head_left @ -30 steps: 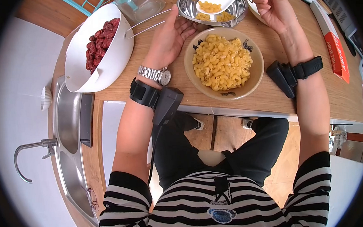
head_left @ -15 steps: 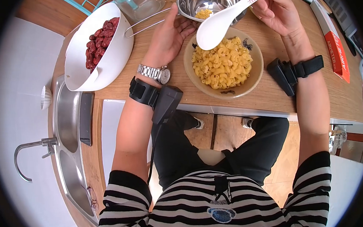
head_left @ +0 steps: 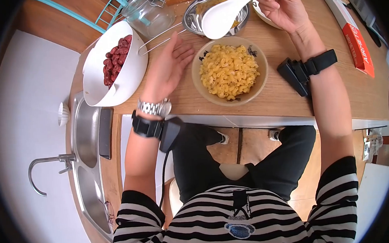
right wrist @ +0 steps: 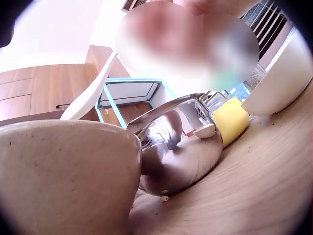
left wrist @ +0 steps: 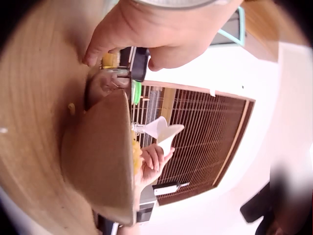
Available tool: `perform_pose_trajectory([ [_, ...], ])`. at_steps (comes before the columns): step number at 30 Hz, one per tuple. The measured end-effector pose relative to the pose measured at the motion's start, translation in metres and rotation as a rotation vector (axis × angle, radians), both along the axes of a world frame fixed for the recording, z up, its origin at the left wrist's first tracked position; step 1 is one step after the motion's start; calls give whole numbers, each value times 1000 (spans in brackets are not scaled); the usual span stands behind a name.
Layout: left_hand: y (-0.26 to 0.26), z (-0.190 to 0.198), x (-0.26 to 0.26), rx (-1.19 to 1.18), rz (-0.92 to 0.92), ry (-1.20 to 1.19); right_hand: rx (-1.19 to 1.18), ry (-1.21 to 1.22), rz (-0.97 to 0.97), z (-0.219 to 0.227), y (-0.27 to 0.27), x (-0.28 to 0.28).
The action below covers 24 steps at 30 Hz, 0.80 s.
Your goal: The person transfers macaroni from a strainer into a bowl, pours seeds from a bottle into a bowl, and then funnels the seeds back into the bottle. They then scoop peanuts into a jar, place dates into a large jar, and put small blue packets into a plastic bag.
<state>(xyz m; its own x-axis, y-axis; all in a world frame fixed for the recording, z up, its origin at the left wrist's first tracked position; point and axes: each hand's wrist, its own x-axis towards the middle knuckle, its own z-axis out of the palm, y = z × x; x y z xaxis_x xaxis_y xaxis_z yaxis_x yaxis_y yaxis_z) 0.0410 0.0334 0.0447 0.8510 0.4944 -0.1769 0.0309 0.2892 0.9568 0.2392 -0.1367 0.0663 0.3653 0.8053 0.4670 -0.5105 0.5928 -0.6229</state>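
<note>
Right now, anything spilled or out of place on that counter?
Yes, a minor spill. A stray pale piece, probably macaroni, lies on the counter by the metal bowl's base. The left wrist view shows a yellow bit outside the pasta bowl; can't tell if it's the same one.

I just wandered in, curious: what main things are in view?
Spoon: 1, white, in right hand
Metal bowl: 1, silver, behind pasta bowl
Pasta bowl: 1, beige, counter's near edge
Pasta: many, yellow, in pasta bowl
Tub: 1, white, counter's left
Dates: many, red, in tub
Jar: 1, clear, beyond tub
Sink: 1, silver, left
Tap: 1, silver, beside sink
Box: 1, red-and-white, right
Left hand: 1, bare, beside pasta bowl
Right hand: 1, bare, holding spoon
</note>
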Motion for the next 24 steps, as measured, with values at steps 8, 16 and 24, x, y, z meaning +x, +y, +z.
perform_pose_trajectory([
  [8,-58,6,-41,1329,-5,92,9,50,35,-2,-1,7],
  [16,-83,11,-28,1693,-272,217,25,60,-5,-3,2,10],
  [24,-93,17,-16,1746,-437,116,68,19,15,-6,4,14],
])
